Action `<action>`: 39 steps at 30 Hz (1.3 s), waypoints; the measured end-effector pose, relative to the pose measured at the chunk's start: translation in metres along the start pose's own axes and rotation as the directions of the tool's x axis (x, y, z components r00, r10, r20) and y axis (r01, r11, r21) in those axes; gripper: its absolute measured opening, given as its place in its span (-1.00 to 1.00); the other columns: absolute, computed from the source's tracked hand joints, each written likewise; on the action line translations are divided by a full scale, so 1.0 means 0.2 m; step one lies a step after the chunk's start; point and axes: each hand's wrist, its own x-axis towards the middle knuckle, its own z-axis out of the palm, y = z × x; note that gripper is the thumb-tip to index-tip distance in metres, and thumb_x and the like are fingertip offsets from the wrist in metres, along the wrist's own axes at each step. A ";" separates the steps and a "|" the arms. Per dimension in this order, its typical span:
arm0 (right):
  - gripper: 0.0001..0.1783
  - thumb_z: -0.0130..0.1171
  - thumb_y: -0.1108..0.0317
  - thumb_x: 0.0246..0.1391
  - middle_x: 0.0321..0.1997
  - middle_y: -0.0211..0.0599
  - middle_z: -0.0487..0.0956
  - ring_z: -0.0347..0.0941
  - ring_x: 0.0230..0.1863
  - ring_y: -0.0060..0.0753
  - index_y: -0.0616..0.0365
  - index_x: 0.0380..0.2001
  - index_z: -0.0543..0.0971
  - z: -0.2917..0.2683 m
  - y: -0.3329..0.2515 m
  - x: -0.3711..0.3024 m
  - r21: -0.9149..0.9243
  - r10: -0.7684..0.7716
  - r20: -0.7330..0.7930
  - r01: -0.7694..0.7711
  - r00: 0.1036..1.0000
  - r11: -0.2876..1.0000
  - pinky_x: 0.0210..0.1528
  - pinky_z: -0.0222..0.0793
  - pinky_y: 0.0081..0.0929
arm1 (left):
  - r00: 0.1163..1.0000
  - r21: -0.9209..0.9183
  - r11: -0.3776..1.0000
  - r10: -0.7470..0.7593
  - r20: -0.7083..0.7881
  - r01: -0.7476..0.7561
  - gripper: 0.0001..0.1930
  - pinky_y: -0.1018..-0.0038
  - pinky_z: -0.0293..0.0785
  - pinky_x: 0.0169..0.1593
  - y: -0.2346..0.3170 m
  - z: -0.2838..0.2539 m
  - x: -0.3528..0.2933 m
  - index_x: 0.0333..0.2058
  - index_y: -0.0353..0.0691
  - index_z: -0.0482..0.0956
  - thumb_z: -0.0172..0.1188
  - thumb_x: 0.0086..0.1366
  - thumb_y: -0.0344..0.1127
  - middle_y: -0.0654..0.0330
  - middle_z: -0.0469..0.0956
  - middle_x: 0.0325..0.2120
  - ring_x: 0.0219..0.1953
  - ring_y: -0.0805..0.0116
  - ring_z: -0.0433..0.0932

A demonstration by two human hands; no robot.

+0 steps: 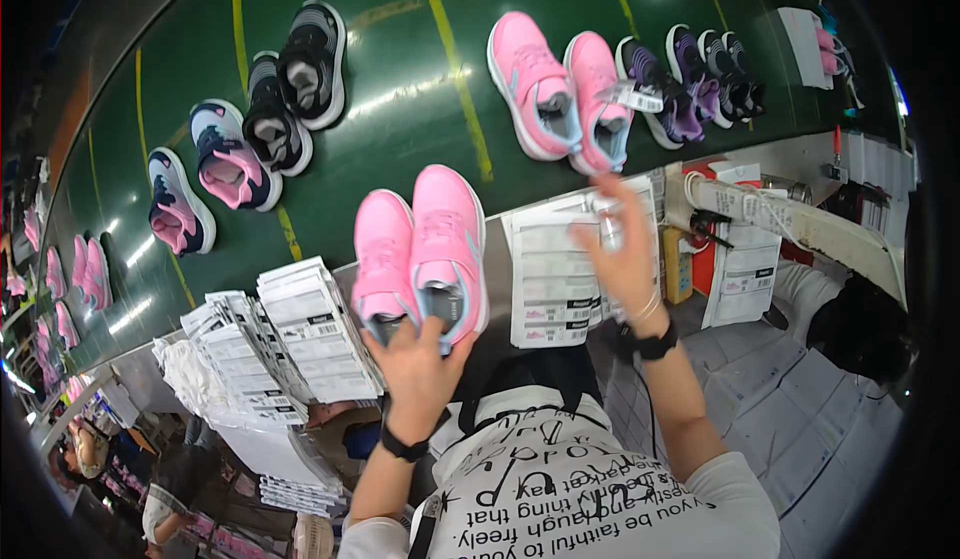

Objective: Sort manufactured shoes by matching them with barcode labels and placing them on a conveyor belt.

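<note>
My left hand grips a pair of pink sneakers at their heels, fingers reaching into the openings. The pair sits at the near edge of the green conveyor belt, toes pointing away from me. My right hand is slightly blurred, with fingers apart over a stack of printed label sheets. Something small and shiny lies by its fingers; I cannot make out what it is. Just beyond this hand stands another pair of pink sneakers, with a white tag at the right shoe.
Black sneakers and navy-and-pink sneakers stand on the green belt at left, dark purple sneakers at right. Paper stacks line the near edge. A white metal arm juts in at right. Other people work nearby.
</note>
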 end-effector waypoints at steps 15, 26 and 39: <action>-0.69 0.33 0.35 -0.19 -0.11 -0.14 0.54 0.50 -0.05 -0.07 0.16 -0.29 0.57 0.61 -0.05 -0.31 -0.346 -0.541 0.294 0.615 0.788 0.708 -0.04 0.51 -0.23 | 0.766 -0.065 0.774 0.605 -0.219 -0.630 -0.58 0.30 0.47 -0.29 -0.56 0.09 0.22 -0.23 -0.31 0.57 0.45 -0.11 -0.32 0.12 0.56 -0.27 -0.32 0.15 0.51; -0.81 0.31 0.33 0.01 -0.73 -0.42 0.49 0.29 -0.72 -0.67 0.26 -0.52 0.68 0.63 -0.22 0.10 0.260 0.028 0.393 -0.140 0.919 0.955 -0.65 0.21 -0.56 | 0.903 -0.532 0.771 0.429 0.028 -0.350 -0.82 0.44 0.30 -0.49 -0.48 -0.19 0.58 -0.52 -0.30 0.65 0.42 0.03 -0.31 0.18 0.52 -0.67 -0.63 0.27 0.41; -0.56 0.40 0.27 -0.26 -0.06 -0.21 0.58 0.57 -0.12 -0.10 0.12 -0.22 0.59 0.68 -0.09 -0.46 -0.084 -0.466 0.162 0.483 0.870 0.872 -0.01 0.54 -0.21 | 0.662 -0.128 0.649 0.738 -0.131 -0.750 -0.51 0.40 0.55 -0.28 -0.71 0.03 0.22 -0.16 -0.24 0.63 0.48 -0.14 -0.26 -0.03 0.60 -0.12 -0.25 0.09 0.61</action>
